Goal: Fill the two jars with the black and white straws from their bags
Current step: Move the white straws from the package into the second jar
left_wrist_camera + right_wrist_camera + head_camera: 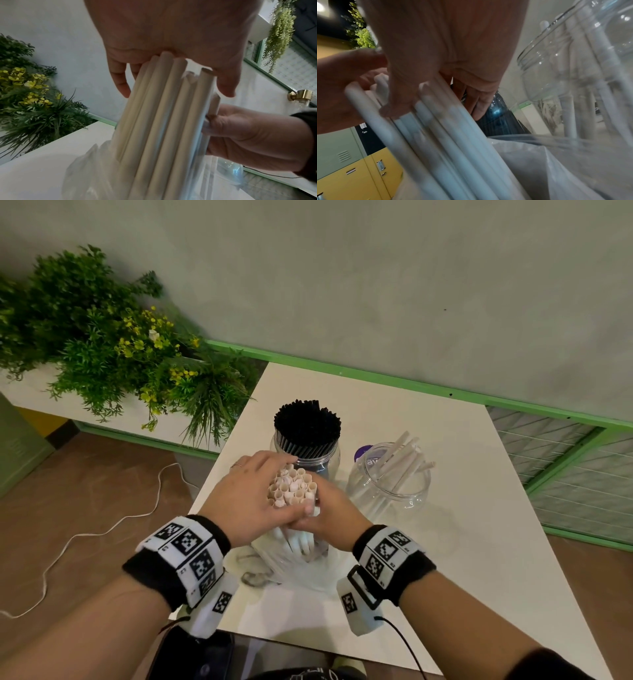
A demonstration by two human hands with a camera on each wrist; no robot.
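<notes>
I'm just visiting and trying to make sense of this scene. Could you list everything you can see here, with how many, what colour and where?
Table: one, white, against the wall.
Jar of black straws: one, clear, packed full, at the table's middle.
Jar of white straws: one, clear, a few straws inside, to the right of the first.
White straw bundle: one, upright in a bag at the near edge.
Plastic bag: one, clear, around the bundle's base.
Plants: green with yellow flowers, far left.
Cord: one, white, on the floor.
Left hand: grips the bundle's top.
Right hand: grips the bundle's right side.
</notes>
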